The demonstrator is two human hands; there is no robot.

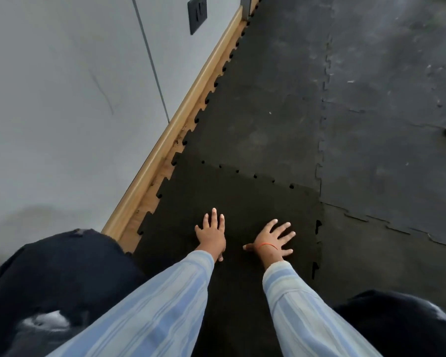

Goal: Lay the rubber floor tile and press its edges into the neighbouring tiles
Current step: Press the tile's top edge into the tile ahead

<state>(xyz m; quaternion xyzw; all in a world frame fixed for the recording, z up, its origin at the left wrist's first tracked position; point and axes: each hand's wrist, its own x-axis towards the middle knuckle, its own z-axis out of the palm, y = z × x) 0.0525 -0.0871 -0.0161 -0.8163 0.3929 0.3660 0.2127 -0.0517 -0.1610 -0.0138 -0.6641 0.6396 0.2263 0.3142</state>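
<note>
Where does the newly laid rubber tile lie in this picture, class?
In the head view, the rubber tile lies low and central under both flat hands, between the wooden skirting board on its left and grey neighbouring tiles on its right.

The scene is lit softly and evenly by diffuse daylight; no hard glare is seen. The wall [62, 86] left of the fingers [214, 217] is rendered bright grey, while the rubber tile [242, 202] under the fingers is dark and low in detail. Only faint, short shadows are cast beside the fingers. Beyond the fingers, a dull sheen is shown on the farther tiles [384, 73]. Straight lines are bent by wide-angle distortion, and the knees [62, 279] nearest the camera are blurred.
</note>
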